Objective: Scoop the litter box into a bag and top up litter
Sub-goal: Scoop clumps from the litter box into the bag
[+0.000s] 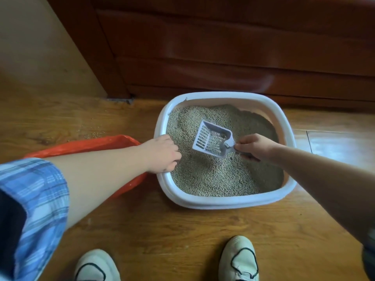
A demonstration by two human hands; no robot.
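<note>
Our scoop (211,138) tilts over the litter (213,179) in the middle of the white litter box (223,202), its handle pinched in our right hand (253,146). Our left hand (162,155) curls over the box's left rim. An orange bag (91,145) lies just left of the box, on a wooden floor (162,230) before a dark wooden cabinet (223,47).

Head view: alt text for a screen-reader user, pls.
The right hand holds a slotted scoop by its handle inside a white litter box; the left hand grips the box's left rim. An orange bag sits on the wooden floor beside it.
</note>
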